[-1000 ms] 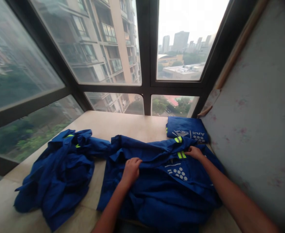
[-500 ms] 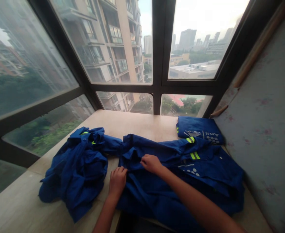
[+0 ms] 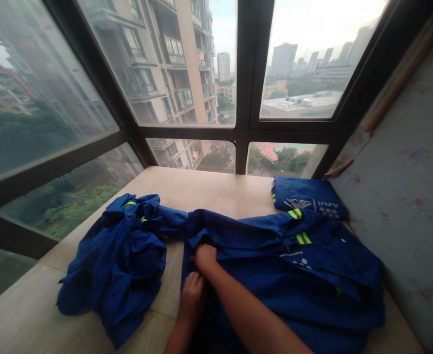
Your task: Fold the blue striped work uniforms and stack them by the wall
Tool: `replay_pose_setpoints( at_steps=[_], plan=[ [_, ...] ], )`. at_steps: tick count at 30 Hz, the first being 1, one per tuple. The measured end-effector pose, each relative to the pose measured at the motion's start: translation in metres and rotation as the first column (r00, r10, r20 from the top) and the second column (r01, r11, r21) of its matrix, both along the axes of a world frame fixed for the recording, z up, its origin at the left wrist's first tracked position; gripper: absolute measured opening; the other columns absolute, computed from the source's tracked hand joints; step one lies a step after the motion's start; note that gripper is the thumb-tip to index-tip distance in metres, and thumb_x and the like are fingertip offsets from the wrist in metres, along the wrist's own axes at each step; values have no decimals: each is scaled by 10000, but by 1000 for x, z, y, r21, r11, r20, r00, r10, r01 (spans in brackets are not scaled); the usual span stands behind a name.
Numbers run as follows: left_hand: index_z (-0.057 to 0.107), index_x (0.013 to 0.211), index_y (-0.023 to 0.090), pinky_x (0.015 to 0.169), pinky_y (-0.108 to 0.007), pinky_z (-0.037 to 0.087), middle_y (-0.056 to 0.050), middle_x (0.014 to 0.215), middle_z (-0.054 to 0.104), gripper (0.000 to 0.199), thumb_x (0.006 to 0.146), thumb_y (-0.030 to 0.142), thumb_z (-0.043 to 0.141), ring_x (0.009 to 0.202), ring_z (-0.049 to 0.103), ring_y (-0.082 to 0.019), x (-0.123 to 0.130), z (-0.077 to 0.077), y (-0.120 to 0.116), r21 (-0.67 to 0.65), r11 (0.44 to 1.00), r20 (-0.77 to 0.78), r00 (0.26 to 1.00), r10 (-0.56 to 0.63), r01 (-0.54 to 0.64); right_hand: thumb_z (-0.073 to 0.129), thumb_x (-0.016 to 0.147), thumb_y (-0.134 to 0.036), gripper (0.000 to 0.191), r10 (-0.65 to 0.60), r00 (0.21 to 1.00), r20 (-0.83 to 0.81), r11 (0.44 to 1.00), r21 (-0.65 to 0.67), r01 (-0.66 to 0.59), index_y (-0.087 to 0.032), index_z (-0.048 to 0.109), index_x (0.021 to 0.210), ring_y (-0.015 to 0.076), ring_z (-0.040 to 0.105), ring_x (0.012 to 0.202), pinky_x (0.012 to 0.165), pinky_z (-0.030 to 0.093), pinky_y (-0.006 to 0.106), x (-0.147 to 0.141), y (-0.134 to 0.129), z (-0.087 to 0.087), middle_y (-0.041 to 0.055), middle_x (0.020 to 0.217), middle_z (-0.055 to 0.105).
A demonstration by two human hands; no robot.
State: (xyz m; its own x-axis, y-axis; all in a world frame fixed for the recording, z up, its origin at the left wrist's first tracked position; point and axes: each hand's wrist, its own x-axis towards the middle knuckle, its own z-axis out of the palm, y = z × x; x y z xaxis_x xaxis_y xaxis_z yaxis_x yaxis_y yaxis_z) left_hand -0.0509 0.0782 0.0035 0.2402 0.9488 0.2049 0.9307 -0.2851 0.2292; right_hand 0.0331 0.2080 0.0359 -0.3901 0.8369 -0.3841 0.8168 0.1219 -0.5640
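Observation:
A blue work jacket [image 3: 271, 285] with yellow-green reflective strips and pale printing lies spread across the sill in front of me. My right hand [image 3: 205, 258] has its fingers curled on the cloth near the jacket's left edge. Just below it, nearly touching, my left hand [image 3: 193, 291] is closed at the same edge, its fingertips hidden by the hand and cloth. To the left lies a second blue jacket [image 3: 116, 265], crumpled in a loose heap; one of its sleeves reaches the spread jacket's upper left corner.
A folded blue garment [image 3: 301, 189] with printed lettering rests at the back right, by the papered wall [image 3: 404, 211]. Dark-framed windows [image 3: 243, 98] rise behind and left of the pale stone sill [image 3: 201, 184].
My right hand has moved left and slightly down along the jacket. My left hand has shifted down and right, so the two are close together. The view has shifted slightly.

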Motion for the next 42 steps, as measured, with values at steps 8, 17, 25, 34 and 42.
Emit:
replay_pose_setpoints(
  at_steps=[8, 17, 25, 34, 42],
  plan=[
    [653, 926, 250, 862, -380, 522, -64, 911, 702, 232, 935, 228, 422, 918, 649, -241, -14, 33, -62, 81, 984, 140, 979, 146, -159, 607, 873, -512, 407, 24, 1000, 12, 999, 32, -25, -192, 703, 1106, 276, 688, 1025, 820, 545, 325, 20, 2, 6, 110, 1128, 727],
    [676, 908, 219, 843, -403, 530, -78, 884, 734, 286, 863, 352, 426, 853, 664, -271, -82, 73, -48, 219, 924, -3, 947, 322, -313, 573, 892, -455, 336, -70, 984, 166, 985, 170, 41, -181, 716, 1024, 315, 639, 1076, 927, 451, 403, 226, -41, 24, 150, 1109, 701],
    [704, 962, 251, 739, -275, 518, -23, 925, 747, 280, 855, 423, 512, 816, 699, -201, -12, 110, -7, -27, 975, 129, 967, 220, -219, 579, 855, -349, 218, -231, 965, 126, 950, 242, 196, -216, 708, 970, 255, 609, 990, 960, 395, 400, 382, -145, 5, 70, 994, 684],
    [669, 1108, 235, 847, -280, 492, -51, 1096, 703, 310, 949, 256, 405, 994, 668, -185, 135, 84, 39, -347, 918, 105, 980, -167, 194, 547, 877, -319, 177, -380, 916, -127, 875, 270, 401, -223, 687, 830, 233, 580, 978, 881, 432, 335, 423, -223, 18, 59, 962, 658],
    [487, 1423, 253, 1140, -602, 253, -158, 1515, 428, 612, 833, 261, 649, 1424, 330, -377, 223, 39, 103, -45, 927, -187, 908, -374, 372, 566, 770, -238, 112, -539, 840, 65, 836, 164, 524, -196, 650, 709, 238, 629, 859, 781, 435, 330, 419, -261, -33, 67, 857, 690]
  ],
)
